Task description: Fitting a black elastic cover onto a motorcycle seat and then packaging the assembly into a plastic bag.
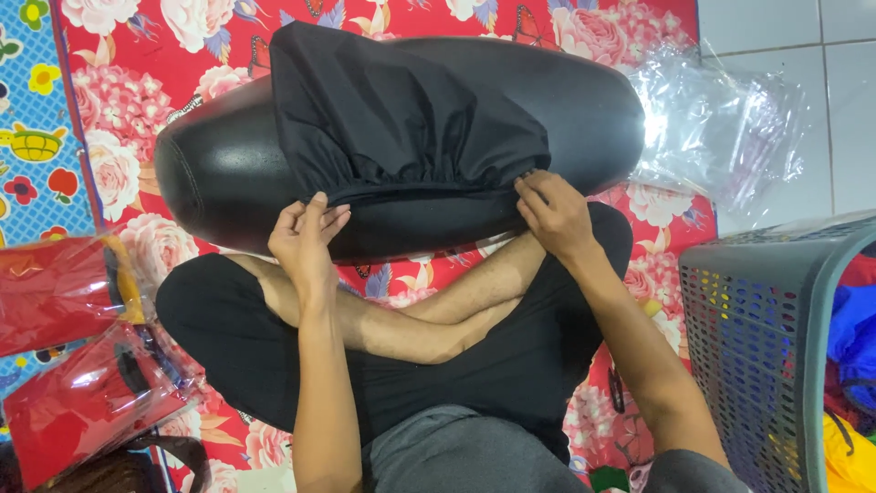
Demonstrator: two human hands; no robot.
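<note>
Seat: glossy smooth black leatherette. Cover: matt black cloth. Basket: grey perforated plastic. Bags: clear crinkled film.

Both arms reach forward, left hand and right hand pinching.

The black seat with its black fabric cover fills the middle of the floral mat and blocks any straight reach forward. The left hand and right hand sit at the cover's gathered hem, with the crossed legs just below, so little room lies between lap and seat. To the left, red packets in clear wrap crowd the mat's edge. To the right, the grey perforated basket walls off the side near the right forearm. Clear plastic bags lie beyond the seat's right end; bare tiled floor opens past them.
</note>
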